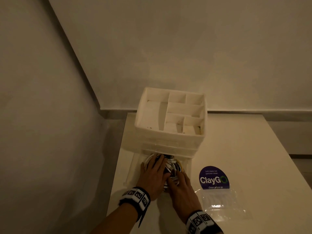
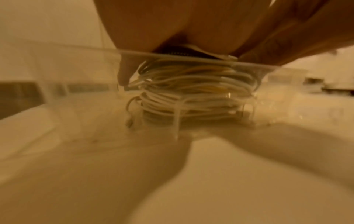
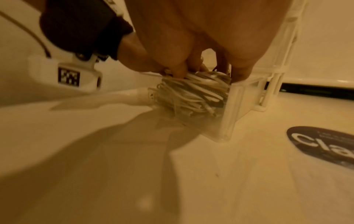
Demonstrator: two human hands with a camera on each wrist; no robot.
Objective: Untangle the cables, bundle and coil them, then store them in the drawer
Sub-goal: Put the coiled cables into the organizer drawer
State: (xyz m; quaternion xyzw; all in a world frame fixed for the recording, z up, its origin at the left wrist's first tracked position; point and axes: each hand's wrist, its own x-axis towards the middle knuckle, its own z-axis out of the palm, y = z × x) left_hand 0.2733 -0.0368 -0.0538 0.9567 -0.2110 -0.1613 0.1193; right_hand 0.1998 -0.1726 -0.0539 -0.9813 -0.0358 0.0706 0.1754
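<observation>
A coiled bundle of white, yellow and dark cables (image 1: 173, 164) (image 2: 191, 91) (image 3: 191, 94) lies in the pulled-out clear bottom drawer (image 1: 130, 173) (image 3: 229, 113) of a white organizer (image 1: 168, 137). My left hand (image 1: 155, 173) (image 2: 172, 27) lies flat on top of the bundle, fingers straight, pressing it down. My right hand (image 1: 180, 184) (image 3: 201, 37) sits beside it at the drawer's near right. Its fingers are bent down into the top of the bundle. The hands hide most of the bundle in the head view.
The organizer stands at the back left of a white table (image 1: 253, 149), in a wall corner, its top tray split into several compartments. A purple ClayGo sticker (image 1: 214, 178) (image 3: 321, 145) and a clear plastic bag (image 1: 221, 205) lie right of the drawer.
</observation>
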